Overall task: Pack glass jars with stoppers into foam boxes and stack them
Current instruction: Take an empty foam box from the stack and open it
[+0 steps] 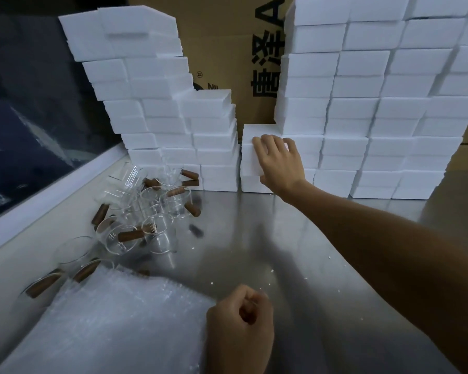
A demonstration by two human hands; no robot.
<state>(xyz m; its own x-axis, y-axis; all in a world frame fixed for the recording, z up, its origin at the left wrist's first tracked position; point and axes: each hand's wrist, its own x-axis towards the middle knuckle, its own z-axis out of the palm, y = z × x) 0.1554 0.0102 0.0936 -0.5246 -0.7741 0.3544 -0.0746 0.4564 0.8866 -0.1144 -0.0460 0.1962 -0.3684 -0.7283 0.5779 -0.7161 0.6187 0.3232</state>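
1. The right hand is spread flat against the front of a white foam box at about 12 o'clock, in the short column between the two tall stacks; fingers lie over its upper edge and the thumb low on its face. Whether the box is actually grasped or only pressed cannot be told.
2. The left hand is clenched into a loose fist at 6 o'clock, above the steel table; nothing can be seen held in it.
3. The glass jars with brown cork stoppers are scattered at 9 to 10 o'clock, some lying on their sides, beside a sheet of bubble wrap at 7 o'clock.
4. The step in hand is judged to be the seating of a box in the stack. Pressure should be kept even and square, so that the box ends flush with those below and with the right stack.
5. The leaning left stack should be left untouched; a sideways nudge could topple it onto the jars.
6. Foam crumbs should be kept from under the next box.
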